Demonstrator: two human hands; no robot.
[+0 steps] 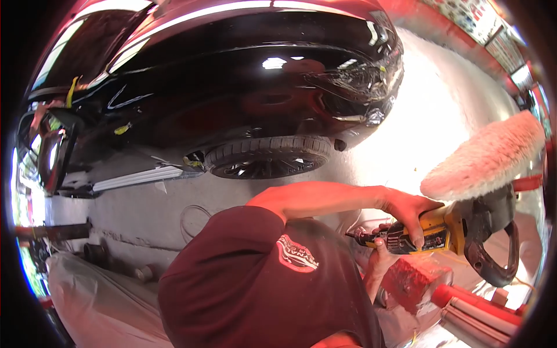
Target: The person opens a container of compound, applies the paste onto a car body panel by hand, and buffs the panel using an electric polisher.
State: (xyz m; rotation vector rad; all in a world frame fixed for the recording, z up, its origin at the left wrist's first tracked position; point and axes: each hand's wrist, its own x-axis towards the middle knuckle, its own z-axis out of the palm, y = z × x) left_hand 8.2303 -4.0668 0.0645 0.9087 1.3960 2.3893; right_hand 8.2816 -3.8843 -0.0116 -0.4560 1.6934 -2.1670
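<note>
My left hand (408,212) grips the polisher (440,227), fleecy pad (484,159) beyond; below, my right hand (379,261), closure I cannot tell. Apparent step: steadying, calling for firm support.

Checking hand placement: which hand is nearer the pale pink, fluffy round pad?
Left. The left hand grips the yellow-and-black power tool just below the pad; the right hand is farther back along it.

Left arm (331,197) extended, left fingers (416,233) gripping near the right fingers (380,248)
</note>
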